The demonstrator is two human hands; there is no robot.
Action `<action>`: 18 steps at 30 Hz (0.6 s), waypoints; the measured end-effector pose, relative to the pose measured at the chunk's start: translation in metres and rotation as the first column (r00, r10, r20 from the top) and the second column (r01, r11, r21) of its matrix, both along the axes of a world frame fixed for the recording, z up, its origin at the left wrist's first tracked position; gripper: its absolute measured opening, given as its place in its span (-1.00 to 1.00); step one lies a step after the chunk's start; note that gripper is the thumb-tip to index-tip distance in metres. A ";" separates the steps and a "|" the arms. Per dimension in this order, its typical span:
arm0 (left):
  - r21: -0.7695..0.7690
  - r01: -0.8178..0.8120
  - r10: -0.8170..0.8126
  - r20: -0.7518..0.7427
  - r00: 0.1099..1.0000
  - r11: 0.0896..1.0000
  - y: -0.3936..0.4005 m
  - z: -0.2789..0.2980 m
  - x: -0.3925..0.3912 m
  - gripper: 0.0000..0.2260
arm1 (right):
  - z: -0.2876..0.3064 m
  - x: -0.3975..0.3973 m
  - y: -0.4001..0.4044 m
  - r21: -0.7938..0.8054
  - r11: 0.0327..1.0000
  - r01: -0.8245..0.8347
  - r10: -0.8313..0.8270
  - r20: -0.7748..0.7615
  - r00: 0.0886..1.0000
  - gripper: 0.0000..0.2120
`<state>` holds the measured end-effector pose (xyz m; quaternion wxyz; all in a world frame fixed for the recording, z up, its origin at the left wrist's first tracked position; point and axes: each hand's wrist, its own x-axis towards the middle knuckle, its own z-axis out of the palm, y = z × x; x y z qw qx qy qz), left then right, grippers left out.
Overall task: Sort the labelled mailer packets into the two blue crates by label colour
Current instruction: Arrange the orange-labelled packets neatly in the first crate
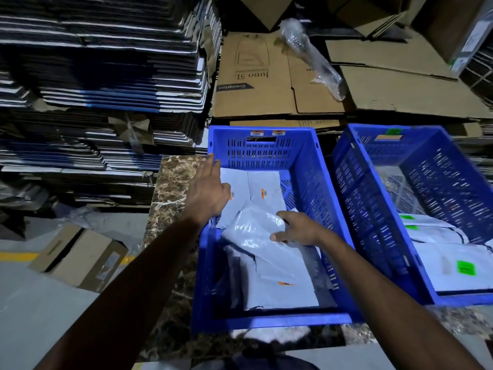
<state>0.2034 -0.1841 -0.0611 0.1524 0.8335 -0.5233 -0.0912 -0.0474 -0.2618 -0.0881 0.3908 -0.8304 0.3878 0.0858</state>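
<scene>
Two blue crates stand side by side on a marble slab. The left crate carries orange stickers on its far wall and holds several grey mailer packets with orange labels. My right hand grips the top grey packet inside this crate, fingers curled over its edge. My left hand reaches over the crate's left rim with straight fingers and holds nothing. The right crate has a green sticker on its far rim and holds packets with green labels.
Tall stacks of flattened cartons rise at the left and behind. Flat brown cardboard and a bubble-wrap roll lie behind the crates. A small cardboard box sits on the floor at left, near a yellow line.
</scene>
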 end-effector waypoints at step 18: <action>-0.125 0.003 -0.008 -0.042 0.999 0.992 0.002 0.004 -0.002 -0.39 | -0.009 0.077 -0.037 0.014 0.872 0.490 -0.463 0.350 0.814 -0.53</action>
